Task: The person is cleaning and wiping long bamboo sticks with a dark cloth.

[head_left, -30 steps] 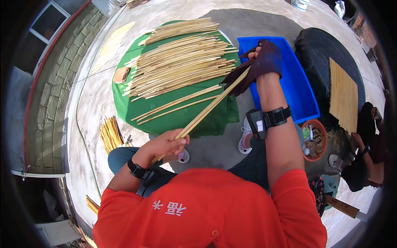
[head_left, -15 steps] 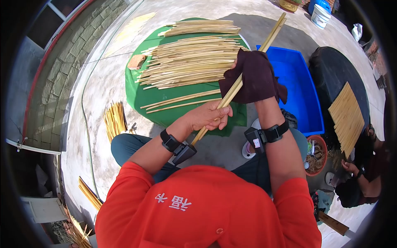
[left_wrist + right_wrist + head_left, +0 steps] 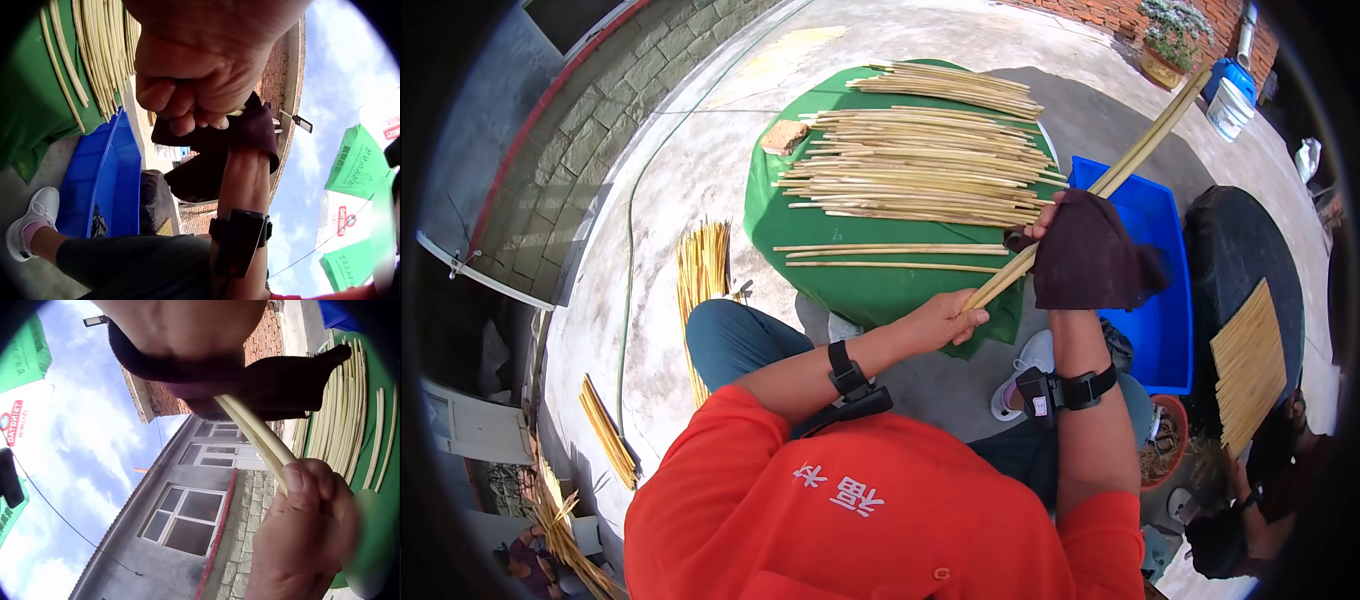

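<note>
Nearest to us, our left hand (image 3: 945, 318) pinches the near end of the stick (image 3: 1112, 178), fingers and thumb curled tight on it. It may be two sticks held as one, but we cannot tell. Just beyond, our right hand (image 3: 1048, 216) has its grip folded round the dark cloth (image 3: 1092, 258), and the cloth wraps the stick where it passes through. From there the stick rises slanting over the blue tub (image 3: 1162, 330), above the floor and clear of the table (image 3: 870, 288), with its far tip up near the white bucket (image 3: 1232, 108).

The stick has just slid forward through the cloth. Only a short stretch now shows between our two hands, and a long stretch stands free past the cloth. We judge that most of its length has been wiped and this stroke is close to its end.

A second ago almost nothing showed beyond the cloth, and our left hand sat low by our knee. Half a second ago a moderate length poked out. The pile of sticks (image 3: 920, 165) on the table lies as it did.
</note>
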A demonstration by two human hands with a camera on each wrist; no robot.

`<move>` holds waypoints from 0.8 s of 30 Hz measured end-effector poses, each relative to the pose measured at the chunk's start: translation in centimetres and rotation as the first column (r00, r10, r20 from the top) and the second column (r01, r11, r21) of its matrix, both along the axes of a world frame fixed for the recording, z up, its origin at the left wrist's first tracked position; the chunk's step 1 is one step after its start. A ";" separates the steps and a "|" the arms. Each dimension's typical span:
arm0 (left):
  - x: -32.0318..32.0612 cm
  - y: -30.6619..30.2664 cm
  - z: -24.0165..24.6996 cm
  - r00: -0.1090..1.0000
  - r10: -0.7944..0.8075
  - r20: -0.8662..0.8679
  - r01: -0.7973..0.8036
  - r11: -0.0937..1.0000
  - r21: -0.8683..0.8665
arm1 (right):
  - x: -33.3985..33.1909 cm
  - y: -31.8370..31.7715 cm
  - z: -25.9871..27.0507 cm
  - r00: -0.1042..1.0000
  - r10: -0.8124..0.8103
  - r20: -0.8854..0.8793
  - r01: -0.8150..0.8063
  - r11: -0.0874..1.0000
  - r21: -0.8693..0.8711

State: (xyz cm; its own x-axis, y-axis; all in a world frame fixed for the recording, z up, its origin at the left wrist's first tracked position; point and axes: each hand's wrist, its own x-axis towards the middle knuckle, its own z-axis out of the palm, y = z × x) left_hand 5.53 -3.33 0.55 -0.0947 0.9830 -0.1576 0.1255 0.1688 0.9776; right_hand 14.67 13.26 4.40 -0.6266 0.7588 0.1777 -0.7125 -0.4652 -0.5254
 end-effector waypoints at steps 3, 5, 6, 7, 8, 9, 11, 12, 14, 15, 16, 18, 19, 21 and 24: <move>-0.2 2.3 1.6 0.994 -0.110 0.014 0.111 0.986 -0.127 | -0.6 -1.0 -1.5 0.910 0.412 -0.045 -0.374 0.864 0.338; -1.2 3.0 1.1 0.936 -0.143 -0.321 0.147 0.989 -0.013 | 0.6 -1.9 0.6 0.928 -0.196 0.316 -0.143 0.598 0.789; -1.9 3.2 0.9 0.777 -0.113 -0.619 0.207 0.975 0.081 | 1.0 -2.5 2.2 0.582 -0.790 0.192 -0.233 0.065 0.970; -3.0 3.3 1.9 0.727 -0.107 -0.678 0.196 0.979 0.056 | 0.8 -2.5 3.0 0.584 -0.788 0.195 -0.238 0.063 0.969; -4.1 3.3 2.7 0.885 -0.048 -0.462 0.112 0.987 0.113 | 0.5 -2.3 3.5 0.467 -0.884 -0.009 -0.357 -0.199 0.913; -4.9 3.1 3.7 0.977 0.014 -0.211 0.017 0.989 0.144 | 0.1 -2.3 3.7 0.370 -0.897 -0.242 -0.495 -0.411 0.766; -4.7 2.0 5.7 0.970 0.168 0.175 -0.229 0.875 0.427 | 0.0 -3.2 3.4 0.489 -0.851 -0.189 -0.591 -0.483 0.646; -5.0 1.5 6.1 0.967 0.171 0.190 -0.236 0.880 0.413 | -0.1 -3.9 3.3 0.594 -0.796 -0.118 -0.650 -0.561 0.512; -5.9 0.6 6.4 0.854 -0.010 0.520 -0.257 0.862 0.437 | -0.3 -5.3 2.7 0.654 -0.736 -0.175 -0.624 -0.656 0.425; -6.0 0.0 5.8 0.849 -0.006 0.528 -0.264 0.861 0.434 | -0.5 -5.5 1.5 0.714 -0.693 -0.104 -0.538 -0.637 0.552; -6.2 -0.6 4.7 0.829 0.039 0.557 -0.294 0.878 0.377 | -0.6 -5.8 0.9 0.771 -0.636 -0.044 -0.449 -0.590 0.671; -7.1 -1.5 3.6 0.805 0.086 0.587 -0.323 0.893 0.313 | -0.5 -6.0 1.2 0.731 -0.673 -0.107 -0.543 -0.670 0.506; -8.0 -1.9 3.4 0.729 0.168 0.664 -0.454 0.844 0.285 | -0.5 -5.4 0.9 0.737 -0.668 -0.100 -0.558 -0.685 0.469; -11.0 -3.0 2.4 0.573 0.253 0.779 -0.631 0.743 0.222 | 0.3 -3.8 0.8 0.784 -0.612 -0.100 -0.464 -0.686 0.560; -17.6 -5.1 0.5 0.295 0.346 0.891 -0.847 0.527 0.076 | 2.7 2.1 -0.4 0.788 -0.615 -0.016 -0.395 -0.525 0.754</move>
